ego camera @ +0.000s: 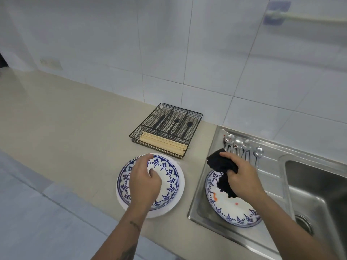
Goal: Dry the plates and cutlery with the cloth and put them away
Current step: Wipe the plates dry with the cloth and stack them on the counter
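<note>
A blue-patterned plate lies on a plain white plate on the beige counter. My left hand hovers over it with loosely curled fingers, holding nothing. On the sink's draining board lies a second blue-patterned plate with orange specks on it. Above that plate my right hand grips a black cloth, part of which hangs down onto the plate. Several silver spoons lie side by side on the draining board behind the cloth.
A black wire cutlery tray stands by the tiled wall, holding black cutlery and wooden chopsticks. The steel sink basin lies at the right. The counter stretches away to the left.
</note>
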Available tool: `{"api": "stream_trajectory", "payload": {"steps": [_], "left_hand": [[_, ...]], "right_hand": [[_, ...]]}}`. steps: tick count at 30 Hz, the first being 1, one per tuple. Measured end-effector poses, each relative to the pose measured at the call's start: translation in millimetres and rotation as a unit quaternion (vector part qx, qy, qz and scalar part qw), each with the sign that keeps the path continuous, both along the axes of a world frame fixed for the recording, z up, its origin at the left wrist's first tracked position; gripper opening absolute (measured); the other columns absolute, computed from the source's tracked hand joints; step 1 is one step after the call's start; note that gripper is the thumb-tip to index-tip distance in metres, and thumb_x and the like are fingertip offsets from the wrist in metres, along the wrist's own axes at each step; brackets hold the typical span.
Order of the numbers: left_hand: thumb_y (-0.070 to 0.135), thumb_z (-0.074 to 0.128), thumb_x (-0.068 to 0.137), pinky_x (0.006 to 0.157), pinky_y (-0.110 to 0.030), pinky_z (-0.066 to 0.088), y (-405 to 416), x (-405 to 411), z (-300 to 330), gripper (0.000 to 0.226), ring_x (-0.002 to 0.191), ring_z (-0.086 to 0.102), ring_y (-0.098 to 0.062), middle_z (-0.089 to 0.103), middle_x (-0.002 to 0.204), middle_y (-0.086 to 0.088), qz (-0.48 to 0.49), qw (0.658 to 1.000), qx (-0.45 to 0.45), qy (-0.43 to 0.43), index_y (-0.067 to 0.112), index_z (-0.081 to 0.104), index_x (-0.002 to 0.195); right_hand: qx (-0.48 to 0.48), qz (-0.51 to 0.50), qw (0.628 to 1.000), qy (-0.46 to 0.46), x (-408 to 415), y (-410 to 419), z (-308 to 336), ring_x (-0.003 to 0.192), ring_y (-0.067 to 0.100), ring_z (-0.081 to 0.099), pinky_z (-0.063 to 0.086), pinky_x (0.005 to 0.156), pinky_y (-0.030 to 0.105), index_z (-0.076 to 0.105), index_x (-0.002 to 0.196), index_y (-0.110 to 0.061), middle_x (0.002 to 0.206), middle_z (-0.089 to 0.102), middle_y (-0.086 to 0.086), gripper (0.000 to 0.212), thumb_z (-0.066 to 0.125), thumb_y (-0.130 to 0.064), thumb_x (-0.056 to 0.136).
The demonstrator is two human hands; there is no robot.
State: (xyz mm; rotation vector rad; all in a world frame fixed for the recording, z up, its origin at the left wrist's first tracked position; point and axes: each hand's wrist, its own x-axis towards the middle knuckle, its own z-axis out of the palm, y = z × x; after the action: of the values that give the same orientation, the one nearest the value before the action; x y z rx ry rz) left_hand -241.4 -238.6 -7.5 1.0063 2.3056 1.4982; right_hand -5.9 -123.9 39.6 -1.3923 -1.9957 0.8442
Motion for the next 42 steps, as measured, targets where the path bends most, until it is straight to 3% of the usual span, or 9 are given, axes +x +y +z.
{"api": "stream_trajectory", "payload": {"steps": [3, 7, 17, 20, 23, 25, 30, 34, 42], "left_hand": [[0.001, 0.051, 0.091, 0.101, -0.024, 0.043, 18.7, 52.7, 8.6, 0.042, 0.115, 0.055, -0.006, 0.062, 0.120, 0.014, -0.117, 0.992, 0.018, -0.042, 0.025, 0.061, 0.123], [0.011, 0.055, 0.093, 0.105, -0.025, 0.042, 39.9, 115.1, -13.2, 0.047, 0.121, 0.051, -0.009, 0.054, 0.132, 0.010, -0.210, 0.975, -0.055, -0.051, 0.026, 0.052, 0.137], [0.001, 0.058, 0.075, 0.096, -0.043, 0.053, 66.7, 160.4, -42.7, 0.068, 0.113, 0.059, -0.027, 0.063, 0.122, 0.000, -0.151, 0.972, -0.151, -0.101, 0.027, 0.047, 0.137], [-0.006, 0.059, 0.080, 0.093, -0.040, 0.055, 68.5, 172.4, -42.9, 0.069, 0.108, 0.061, -0.023, 0.065, 0.120, 0.002, -0.110, 0.971, -0.102, -0.185, 0.025, 0.049, 0.141], [-0.004, 0.050, 0.091, 0.079, -0.029, 0.055, 72.5, 190.7, -39.4, 0.058, 0.093, 0.064, -0.016, 0.065, 0.121, 0.000, -0.042, 0.963, -0.041, -0.263, 0.020, 0.049, 0.144], [-0.001, 0.046, 0.094, 0.079, -0.036, 0.058, 78.5, 200.0, -38.5, 0.055, 0.085, 0.067, -0.018, 0.067, 0.117, -0.002, 0.014, 0.941, 0.000, -0.338, 0.021, 0.049, 0.145], [0.000, 0.050, 0.096, 0.098, -0.055, 0.051, 89.7, 218.2, -38.3, 0.061, 0.112, 0.065, -0.032, 0.060, 0.137, -0.008, 0.053, 0.887, 0.065, -0.453, 0.024, 0.038, 0.151], [-0.003, 0.049, 0.095, 0.098, -0.056, 0.050, 96.9, 238.9, -27.8, 0.063, 0.112, 0.065, -0.033, 0.059, 0.138, -0.011, 0.042, 0.869, 0.102, -0.482, 0.023, 0.038, 0.152], [-0.005, 0.042, 0.099, 0.104, -0.050, 0.049, 133.7, 297.2, 9.3, 0.056, 0.118, 0.063, -0.017, 0.064, 0.131, 0.008, -0.119, 0.917, 0.091, -0.369, 0.024, 0.046, 0.147]], "right_hand": [[-0.010, -0.039, 0.999, 0.026, 23.3, 1.3, -0.7, 0.096, 0.011, 0.060, 0.057, 0.077, 0.030, 0.060, 0.122, -0.038, 0.114, 0.061, -0.008, 0.062, 0.048, 0.009, 0.083], [-0.020, -0.088, 0.994, 0.056, 62.7, -1.8, -7.2, 0.096, 0.012, 0.060, 0.051, 0.062, 0.011, 0.061, 0.123, -0.032, 0.116, 0.061, -0.003, 0.060, 0.048, 0.011, 0.082], [-0.080, -0.147, 0.985, 0.049, 158.3, -19.7, -29.4, 0.096, 0.015, 0.064, 0.055, 0.087, 0.039, 0.062, 0.113, -0.041, 0.111, 0.066, -0.008, 0.062, 0.050, 0.010, 0.078], [-0.090, -0.142, 0.985, 0.047, 181.4, -20.0, -32.5, 0.092, 0.016, 0.065, 0.056, 0.084, 0.036, 0.063, 0.113, -0.038, 0.106, 0.067, -0.007, 0.063, 0.049, 0.011, 0.077], [-0.104, -0.141, 0.983, 0.048, 203.4, -17.1, -31.3, 0.090, 0.016, 0.065, 0.052, 0.077, 0.014, 0.063, 0.112, -0.035, 0.103, 0.067, -0.010, 0.059, 0.049, 0.013, 0.079], [-0.106, -0.140, 0.983, 0.057, 217.5, -13.3, -32.0, 0.091, 0.016, 0.066, 0.054, 0.082, 0.022, 0.065, 0.112, -0.033, 0.104, 0.068, -0.011, 0.059, 0.049, 0.013, 0.078], [-0.110, -0.139, 0.982, 0.066, 248.7, -4.7, -33.2, 0.091, 0.010, 0.067, 0.056, 0.084, 0.036, 0.064, 0.112, -0.040, 0.104, 0.069, -0.016, 0.062, 0.051, 0.011, 0.079], [-0.106, -0.143, 0.980, 0.084, 267.4, 1.2, -30.3, 0.093, 0.003, 0.065, 0.053, 0.078, 0.022, 0.064, 0.112, -0.041, 0.107, 0.067, -0.018, 0.061, 0.051, 0.010, 0.081], [-0.081, -0.183, 0.968, 0.154, 303.5, 1.0, -9.1, 0.065, -0.011, 0.062, 0.044, 0.049, 0.006, 0.062, 0.114, -0.023, 0.102, 0.063, -0.008, 0.053, 0.044, 0.017, 0.084]]}}
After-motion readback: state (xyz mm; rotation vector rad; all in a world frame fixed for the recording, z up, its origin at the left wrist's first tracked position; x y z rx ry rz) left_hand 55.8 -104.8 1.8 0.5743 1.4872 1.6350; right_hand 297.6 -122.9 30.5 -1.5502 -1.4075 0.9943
